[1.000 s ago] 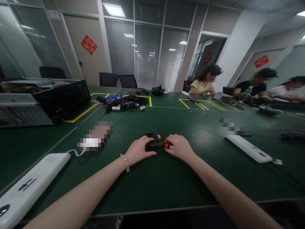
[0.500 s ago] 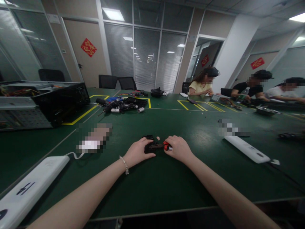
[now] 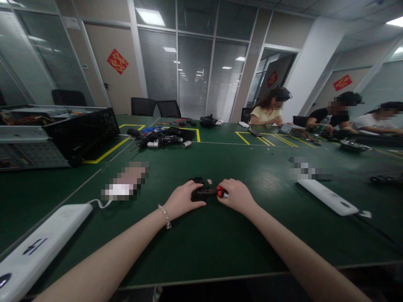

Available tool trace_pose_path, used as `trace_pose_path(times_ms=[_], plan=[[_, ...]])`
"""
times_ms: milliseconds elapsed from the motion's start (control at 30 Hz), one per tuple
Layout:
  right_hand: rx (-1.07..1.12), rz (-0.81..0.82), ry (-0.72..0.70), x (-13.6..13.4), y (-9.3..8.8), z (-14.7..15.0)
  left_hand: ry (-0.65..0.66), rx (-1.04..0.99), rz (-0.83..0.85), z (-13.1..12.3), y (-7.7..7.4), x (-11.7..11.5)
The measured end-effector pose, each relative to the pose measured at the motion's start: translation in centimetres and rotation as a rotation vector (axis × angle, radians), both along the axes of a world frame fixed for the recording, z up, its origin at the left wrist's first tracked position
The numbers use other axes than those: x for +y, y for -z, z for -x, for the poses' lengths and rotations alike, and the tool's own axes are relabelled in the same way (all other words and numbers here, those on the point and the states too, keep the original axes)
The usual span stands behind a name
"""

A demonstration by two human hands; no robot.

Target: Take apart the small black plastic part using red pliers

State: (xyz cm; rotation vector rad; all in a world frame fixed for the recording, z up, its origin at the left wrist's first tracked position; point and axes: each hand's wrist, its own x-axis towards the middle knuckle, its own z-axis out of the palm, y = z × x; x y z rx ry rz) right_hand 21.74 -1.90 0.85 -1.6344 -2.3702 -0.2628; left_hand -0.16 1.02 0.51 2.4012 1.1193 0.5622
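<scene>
My left hand [image 3: 185, 196] is closed around a small black part [image 3: 197, 193] at the middle of the table, its thumb along the near side. What kind of part it is I cannot make out. In my right hand [image 3: 237, 196] are pliers with red handles [image 3: 219, 191], held low over the tabletop. The dark jaws of the pliers [image 3: 209, 191] point left and reach to the black part; whether they grip it is too small to tell. Just beyond the jaws lies a small pale scrap [image 3: 209, 181].
A white power bank [image 3: 47, 247] with a cable to a blurred phone [image 3: 127, 180] lies at left, behind it an open computer case [image 3: 91, 134]. Tools and cables [image 3: 163, 136] are heaped farther back. Another white device [image 3: 329, 195] lies at right. Several people [image 3: 267, 113] sit beyond.
Both hands, the pliers and the black part keep practically the same positions. The whole view has shifted very slightly.
</scene>
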Motion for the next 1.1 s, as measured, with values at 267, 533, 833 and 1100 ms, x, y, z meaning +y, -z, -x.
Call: trace_pose_path(times_ms=[267, 533, 833, 1100], plan=[[-0.039, -0.040, -0.021, -0.26, -0.46, 0.15, 0.000, 0.002, 0.020, -0.01, -0.03, -0.11], [-0.025, -0.014, -0.002, 0.02, -0.08, 0.15, -0.002, 0.012, 0.014, 0.03, -0.05, 0.00], [-0.060, -0.041, -0.014, -0.28, -0.56, 0.44, 0.006, 0.004, -0.014, 0.01, 0.18, -0.01], [-0.040, -0.023, -0.005, -0.26, -0.53, 0.28, -0.009, 0.018, 0.017, 0.02, -0.18, -0.10]])
